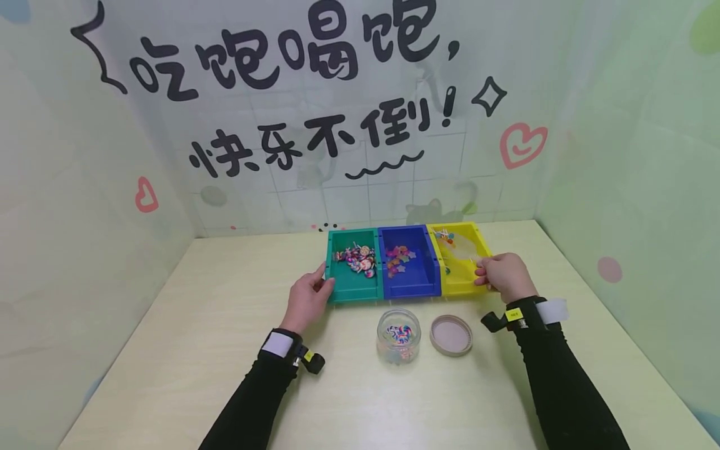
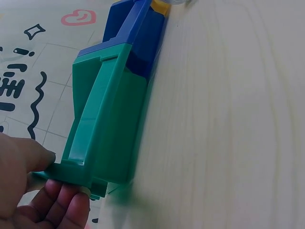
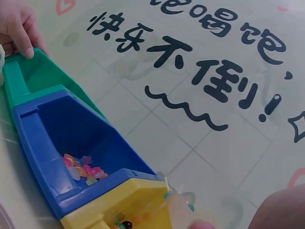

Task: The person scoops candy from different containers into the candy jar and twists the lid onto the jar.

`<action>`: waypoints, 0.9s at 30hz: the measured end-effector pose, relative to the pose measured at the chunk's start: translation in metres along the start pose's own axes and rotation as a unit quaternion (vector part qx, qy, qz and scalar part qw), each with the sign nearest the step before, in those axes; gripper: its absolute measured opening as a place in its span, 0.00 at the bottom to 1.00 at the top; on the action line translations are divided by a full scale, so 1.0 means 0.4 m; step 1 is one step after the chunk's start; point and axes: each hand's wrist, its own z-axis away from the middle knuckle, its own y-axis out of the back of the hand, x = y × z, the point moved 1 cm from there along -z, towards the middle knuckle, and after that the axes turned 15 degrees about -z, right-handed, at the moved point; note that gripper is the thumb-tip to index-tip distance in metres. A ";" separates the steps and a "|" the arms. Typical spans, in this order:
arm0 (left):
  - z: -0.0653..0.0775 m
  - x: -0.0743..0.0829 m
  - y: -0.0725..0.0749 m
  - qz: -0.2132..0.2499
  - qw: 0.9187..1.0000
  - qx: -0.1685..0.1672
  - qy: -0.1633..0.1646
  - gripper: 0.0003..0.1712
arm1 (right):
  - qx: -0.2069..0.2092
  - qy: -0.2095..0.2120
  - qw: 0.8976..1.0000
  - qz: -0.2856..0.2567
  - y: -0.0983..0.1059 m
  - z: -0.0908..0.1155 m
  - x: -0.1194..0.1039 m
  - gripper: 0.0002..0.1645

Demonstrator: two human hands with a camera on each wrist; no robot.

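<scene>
My left hand (image 1: 306, 300) grips the outer end of the green bin (image 1: 354, 289), thumb on the rim and fingers underneath. Swirl-patterned lollipop charms (image 1: 357, 257) lie in that bin. The blue bin (image 1: 413, 284) joined beside it holds pastel star-shaped pieces (image 1: 399, 256). My right hand (image 1: 509, 278) reaches over the right side of the yellow bin (image 1: 461, 284), fingers curled. By its fingertips in the right wrist view is a small translucent piece (image 3: 178, 205) with teal bits; I cannot tell its kind. Small stick-ended pieces (image 1: 444, 236) lie at the yellow bin's back.
In front of the bins stands an open clear jar (image 1: 399, 337) with colourful swirl pieces inside. Its round lid (image 1: 451, 335) lies to the right on the pale wooden table (image 1: 349, 412). A printed curtain (image 1: 337, 200) hangs right behind the bins.
</scene>
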 end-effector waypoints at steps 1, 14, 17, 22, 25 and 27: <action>0.001 0.000 0.000 0.000 1.000 0.000 0.000 0.33 | -0.002 0.001 1.000 0.001 0.009 0.002 -0.002 0.26; -0.001 -0.004 -0.007 -0.001 1.000 -0.001 0.002 0.33 | 0.011 0.011 1.000 -0.003 0.077 0.009 -0.007 0.27; -0.002 -0.006 -0.008 0.000 1.000 -0.003 0.001 0.33 | 0.015 0.009 1.000 -0.014 0.080 0.009 -0.007 0.27; -0.003 -0.007 -0.008 0.001 1.000 -0.004 0.000 0.33 | 0.014 0.010 0.999 -0.029 0.079 0.012 -0.011 0.27; -0.002 -0.007 -0.008 0.003 1.000 -0.005 0.000 0.33 | 0.014 0.014 0.999 -0.036 0.079 0.013 -0.013 0.27; -0.001 -0.007 -0.008 0.004 1.000 -0.004 0.000 0.33 | 0.013 0.014 0.999 -0.038 0.080 0.013 -0.014 0.27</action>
